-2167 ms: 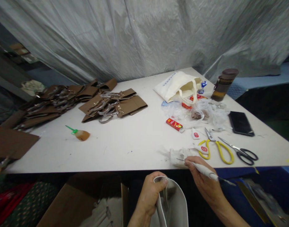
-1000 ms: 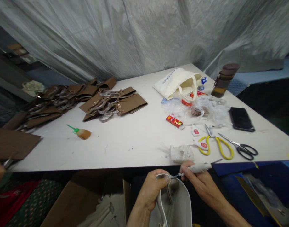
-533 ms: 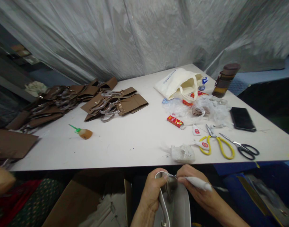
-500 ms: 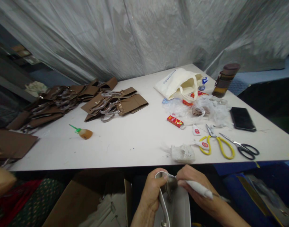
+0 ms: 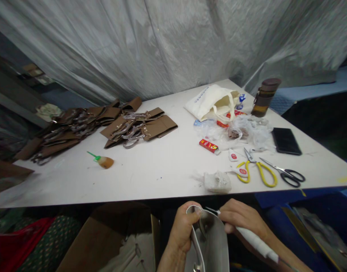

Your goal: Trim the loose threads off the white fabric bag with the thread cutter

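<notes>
Below the table's near edge my left hand (image 5: 182, 227) pinches the top rim of a light grey bag piece (image 5: 210, 241), thumb on the edge. My right hand (image 5: 241, 217) grips a thin tool with a white wrapped handle (image 5: 257, 243); its metal tip touches the rim of the grey piece, right beside my left thumb. A crumpled white wad (image 5: 218, 181) lies on the table (image 5: 162, 170) just above both hands.
Yellow-handled scissors (image 5: 260, 173), black-handled scissors (image 5: 287, 174), a black phone (image 5: 285, 140), a red box (image 5: 208, 146), plastic wrap, a cream tote (image 5: 214, 102) and a brown bottle (image 5: 263, 97) crowd the right side. Brown bag pieces (image 5: 139, 126) and a glue bottle (image 5: 104, 161) lie to the left. A cardboard box (image 5: 102, 241) sits below.
My right hand came down from the table edge to the grey piece and turned the tool, handle now pointing down to the right. My left hand kept its hold. The view shifted slightly.
</notes>
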